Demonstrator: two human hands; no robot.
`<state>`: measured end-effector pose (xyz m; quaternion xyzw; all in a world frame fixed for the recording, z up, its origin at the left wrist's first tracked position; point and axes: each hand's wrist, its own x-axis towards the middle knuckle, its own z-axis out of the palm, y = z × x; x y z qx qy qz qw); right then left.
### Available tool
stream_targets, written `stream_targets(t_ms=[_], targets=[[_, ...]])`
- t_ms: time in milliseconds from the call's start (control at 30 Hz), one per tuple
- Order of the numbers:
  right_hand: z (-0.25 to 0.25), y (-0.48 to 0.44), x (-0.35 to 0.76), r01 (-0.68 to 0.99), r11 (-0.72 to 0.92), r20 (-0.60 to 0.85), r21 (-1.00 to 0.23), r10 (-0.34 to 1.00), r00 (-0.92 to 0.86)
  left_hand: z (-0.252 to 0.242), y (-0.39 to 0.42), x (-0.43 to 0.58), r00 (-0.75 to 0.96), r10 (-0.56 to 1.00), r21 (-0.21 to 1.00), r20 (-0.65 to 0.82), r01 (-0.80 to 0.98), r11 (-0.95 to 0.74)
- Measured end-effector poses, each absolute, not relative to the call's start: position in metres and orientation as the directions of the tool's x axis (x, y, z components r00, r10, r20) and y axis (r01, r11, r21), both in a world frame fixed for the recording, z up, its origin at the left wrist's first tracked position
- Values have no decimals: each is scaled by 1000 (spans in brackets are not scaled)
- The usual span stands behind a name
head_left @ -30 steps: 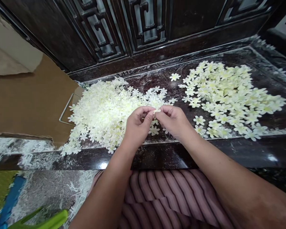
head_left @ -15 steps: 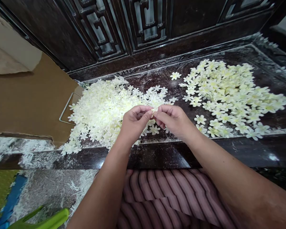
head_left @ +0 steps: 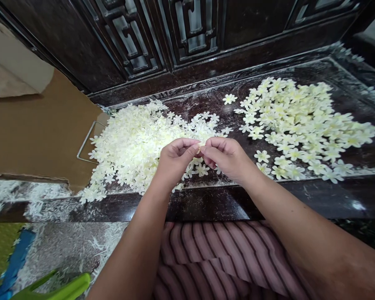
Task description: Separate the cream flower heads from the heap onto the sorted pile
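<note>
Head view: you look down on your two bare hands, held close to each other over the near part of a dark wooden surface (head_left: 200, 103).
Left hand (head_left: 174, 161): your thumb and forefinger come together at the tips, clamped on a small pale flower piece (head_left: 200, 145).
Right hand (head_left: 227, 157): your grip is together too, thumb against curled forefinger, pinching the same piece from its other side.
Flower piece: it sits between your two sets of fingertips, which cover most of it, so you cannot make out its full shape.
Left heap (head_left: 134, 143): densely packed whitish flowers lie beside and beyond your left hand, some reaching behind both hands.
Right heap (head_left: 300, 118): pale yellow-white flowers spread over the surface, apart from your right hand.
Lone flower (head_left: 229, 99): one bloom lies face up between the heaps, toward the back.
Cardboard (head_left: 40, 137): a brown sheet stands at your left, with a bent wire (head_left: 86, 140) at its edge, near the left heap.
Back panel (head_left: 250, 25): dark wood with latticework rises behind the surface.
Below: striped cloth (head_left: 218, 258) covers your lap; white shreds (head_left: 108, 241) and a green object (head_left: 70, 288) show at lower left.
</note>
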<state>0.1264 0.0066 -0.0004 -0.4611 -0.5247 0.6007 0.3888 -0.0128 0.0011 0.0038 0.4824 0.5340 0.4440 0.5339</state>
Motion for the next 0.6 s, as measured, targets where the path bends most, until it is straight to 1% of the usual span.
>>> stream_targets(t_ms=[133,367,600], targets=[[0,6,127,28,-130,-132,-991,951,-279,4,1,-13,41,989,990,-142,9,142],[-2,7,127,28,-96,-100,-995,951,-291,4,1,-13,29,986,987,-162,3,162],[-3,7,128,16,-83,-83,-996,951,-297,5,1,-14,20,987,986,-161,46,160]])
